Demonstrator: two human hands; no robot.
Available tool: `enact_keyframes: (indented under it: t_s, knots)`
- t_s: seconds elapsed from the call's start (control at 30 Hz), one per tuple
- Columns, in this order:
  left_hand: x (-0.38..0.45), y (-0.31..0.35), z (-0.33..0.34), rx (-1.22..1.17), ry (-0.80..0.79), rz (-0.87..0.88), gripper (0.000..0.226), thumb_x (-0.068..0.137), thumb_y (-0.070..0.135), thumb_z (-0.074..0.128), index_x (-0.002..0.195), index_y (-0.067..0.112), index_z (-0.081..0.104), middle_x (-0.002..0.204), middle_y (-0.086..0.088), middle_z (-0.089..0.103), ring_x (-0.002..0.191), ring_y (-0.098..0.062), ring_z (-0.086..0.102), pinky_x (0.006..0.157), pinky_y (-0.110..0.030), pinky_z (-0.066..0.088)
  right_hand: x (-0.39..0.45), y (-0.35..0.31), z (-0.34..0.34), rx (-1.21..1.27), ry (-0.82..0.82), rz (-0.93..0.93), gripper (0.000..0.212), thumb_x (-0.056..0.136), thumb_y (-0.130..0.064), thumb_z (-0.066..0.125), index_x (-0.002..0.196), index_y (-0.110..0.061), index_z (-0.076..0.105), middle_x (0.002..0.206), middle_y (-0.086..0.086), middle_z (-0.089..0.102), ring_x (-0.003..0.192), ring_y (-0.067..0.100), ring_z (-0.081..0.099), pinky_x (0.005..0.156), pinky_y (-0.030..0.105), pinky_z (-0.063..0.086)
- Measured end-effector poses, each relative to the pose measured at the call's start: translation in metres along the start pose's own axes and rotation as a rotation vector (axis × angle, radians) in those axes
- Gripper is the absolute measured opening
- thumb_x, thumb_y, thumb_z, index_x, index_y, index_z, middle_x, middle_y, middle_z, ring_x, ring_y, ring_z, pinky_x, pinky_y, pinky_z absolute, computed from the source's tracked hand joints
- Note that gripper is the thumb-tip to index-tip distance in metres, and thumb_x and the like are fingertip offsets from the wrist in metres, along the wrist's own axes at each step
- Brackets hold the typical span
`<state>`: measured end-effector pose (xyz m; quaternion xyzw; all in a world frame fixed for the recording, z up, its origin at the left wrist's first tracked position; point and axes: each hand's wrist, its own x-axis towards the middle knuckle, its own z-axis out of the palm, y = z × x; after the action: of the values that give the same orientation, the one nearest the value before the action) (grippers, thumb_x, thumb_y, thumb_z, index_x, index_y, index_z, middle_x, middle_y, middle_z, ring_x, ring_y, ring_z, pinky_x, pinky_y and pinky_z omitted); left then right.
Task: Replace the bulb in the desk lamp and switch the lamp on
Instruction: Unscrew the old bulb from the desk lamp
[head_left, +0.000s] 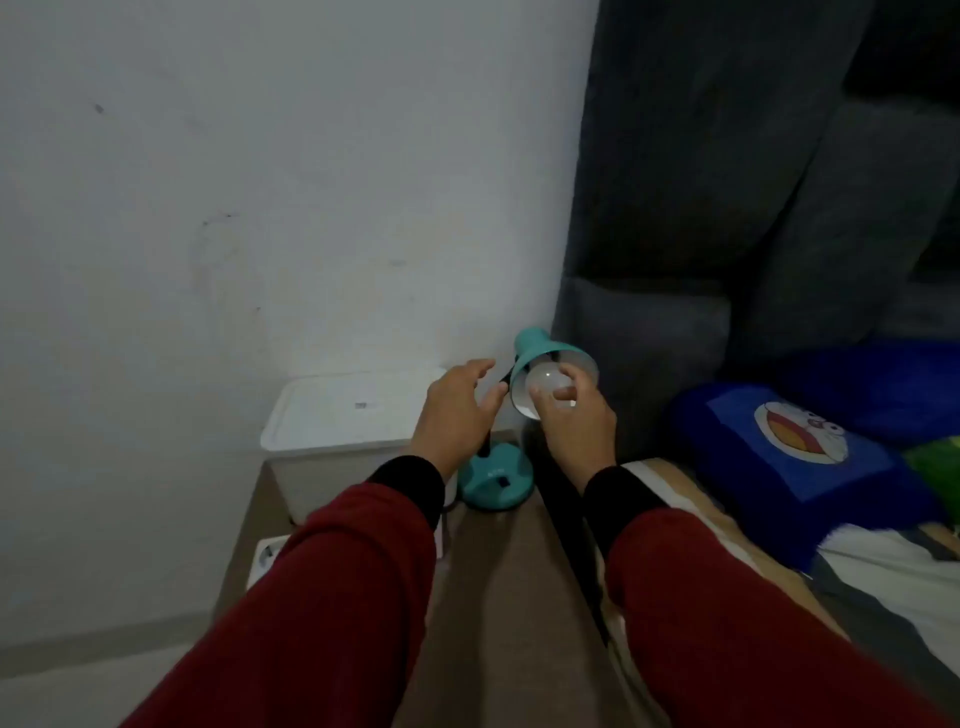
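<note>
A teal desk lamp stands on the brown bedside table (498, 582), with its round base (496, 480) near the wall and its shade (545, 353) tilted toward me. My right hand (576, 421) grips a white round bulb (548, 384) at the mouth of the shade. My left hand (457, 415) hovers just left of the shade, beside the black neck, with its fingers spread and nothing in them. The lamp is unlit. The socket inside the shade is hidden by the bulb.
A white lidded plastic box (343, 421) sits on the table left of the lamp. A white power strip (267, 558) lies at the table's left edge. A bed with a blue cartoon pillow (795, 457) and a grey headboard (727, 208) is on the right.
</note>
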<state>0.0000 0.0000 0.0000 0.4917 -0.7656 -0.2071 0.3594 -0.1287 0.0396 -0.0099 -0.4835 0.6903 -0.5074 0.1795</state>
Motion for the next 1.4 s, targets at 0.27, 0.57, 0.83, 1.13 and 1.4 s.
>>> enact_keyframes:
  t_s: [0.27, 0.57, 0.83, 1.13, 1.4]
  knots:
    - [0.041, -0.001, 0.043, -0.273, 0.014, -0.035, 0.039, 0.095, 0.019, 0.053, 0.133, 0.017, 0.053, 0.136, -0.004, 0.056, 0.118, -0.006, 0.051, 0.079, 0.014, 0.028, 0.037, 0.032, 0.047, 0.287, 0.191, 0.254, 0.067, 0.084, -0.044, 0.063, 0.14, -0.018, 0.037, 0.135, 0.015, 0.051, 0.121, 0.029, 0.052, 0.104, 0.038, 0.044]
    - [0.051, -0.013, 0.052, -0.331, 0.025, -0.053, 0.033, 0.093, 0.018, 0.055, 0.125, 0.022, 0.061, 0.126, 0.0, 0.064, 0.106, 0.003, 0.053, 0.075, 0.015, 0.033, 0.041, 0.043, 0.051, 0.142, 0.244, 0.055, 0.055, 0.085, -0.011, 0.064, 0.137, -0.017, 0.046, 0.14, 0.015, 0.036, 0.13, 0.026, 0.042, 0.109, 0.03, 0.036]
    - [0.051, -0.012, 0.051, -0.349, 0.033, -0.062, 0.033, 0.093, 0.019, 0.055, 0.125, 0.023, 0.061, 0.126, 0.001, 0.064, 0.111, -0.001, 0.055, 0.087, 0.002, 0.038, 0.04, 0.037, 0.053, 0.328, 0.247, 0.313, 0.06, 0.083, -0.041, 0.066, 0.132, -0.013, 0.048, 0.122, 0.012, 0.061, 0.11, 0.024, 0.06, 0.088, 0.028, 0.047]
    - [0.052, -0.011, 0.051, -0.384, 0.012, -0.109, 0.032, 0.092, 0.019, 0.056, 0.124, 0.025, 0.061, 0.127, 0.001, 0.064, 0.116, -0.012, 0.059, 0.101, -0.021, 0.043, 0.038, 0.038, 0.056, 0.312, 0.276, 0.282, 0.061, 0.082, -0.036, 0.069, 0.135, -0.016, 0.047, 0.129, 0.011, 0.054, 0.117, 0.025, 0.056, 0.095, 0.031, 0.047]
    - [0.051, -0.01, 0.051, -0.404, 0.012, -0.138, 0.032, 0.092, 0.019, 0.056, 0.122, 0.026, 0.062, 0.124, 0.001, 0.066, 0.11, -0.019, 0.063, 0.1, -0.032, 0.049, 0.041, 0.038, 0.057, 0.285, 0.281, 0.267, 0.064, 0.081, -0.034, 0.07, 0.137, -0.017, 0.045, 0.134, 0.013, 0.046, 0.121, 0.028, 0.052, 0.101, 0.035, 0.045]
